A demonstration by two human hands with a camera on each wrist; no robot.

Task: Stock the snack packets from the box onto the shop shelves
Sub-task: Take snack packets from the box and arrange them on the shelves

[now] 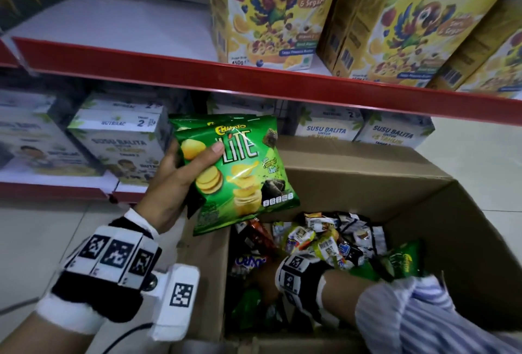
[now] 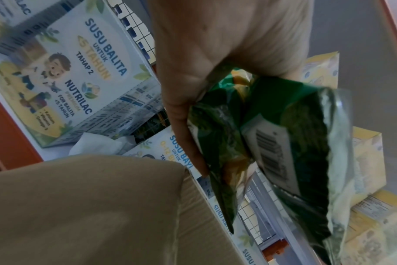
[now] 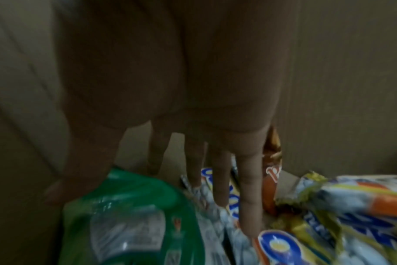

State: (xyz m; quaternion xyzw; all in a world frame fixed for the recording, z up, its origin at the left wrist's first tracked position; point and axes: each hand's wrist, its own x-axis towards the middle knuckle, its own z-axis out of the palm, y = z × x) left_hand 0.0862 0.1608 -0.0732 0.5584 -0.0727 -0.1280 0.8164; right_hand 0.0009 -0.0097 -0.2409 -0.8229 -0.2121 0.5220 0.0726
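Still gathering stock: the left hand [image 1: 180,173] pinches green Lite chip packets [image 1: 240,167] while the right hand [image 3: 193,107], fingers spread, probes the cardboard box [image 1: 423,204]; next comes closing on another packet.

The cardboard box [image 1: 423,212] stands on the floor [image 1: 42,226] before the shelves, snack packets [image 1: 324,238] piled inside. Cereal boxes [image 1: 271,12] stand on the upper shelf [image 1: 141,63], milk boxes [image 1: 124,144] on the lower shelf beneath it.
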